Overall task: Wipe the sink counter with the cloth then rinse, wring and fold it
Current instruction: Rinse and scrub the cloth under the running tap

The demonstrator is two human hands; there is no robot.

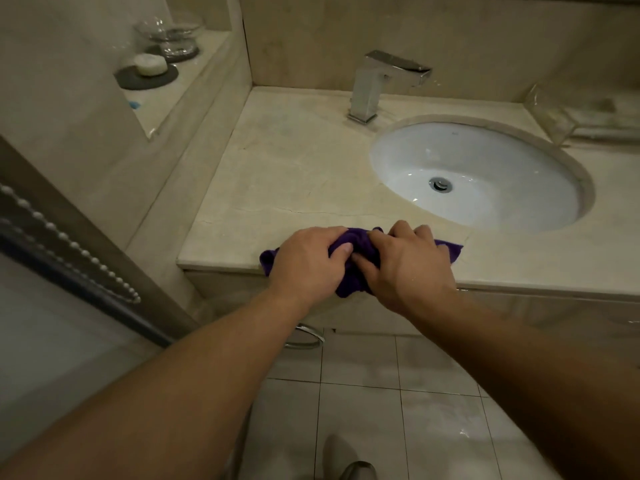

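The purple cloth (362,241) lies bunched along the counter (294,174) front edge, long axis left-right and one flap hanging over, with the left hand (308,261) and right hand (408,265) both curled into it, the right nearer the sink (485,150), and most of its folds hidden beneath them.

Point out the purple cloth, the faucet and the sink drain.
purple cloth (356,237), head view, bunched upper folds.
faucet (366,88), head view, upright square body.
sink drain (440,185), head view, metal stopper centre.
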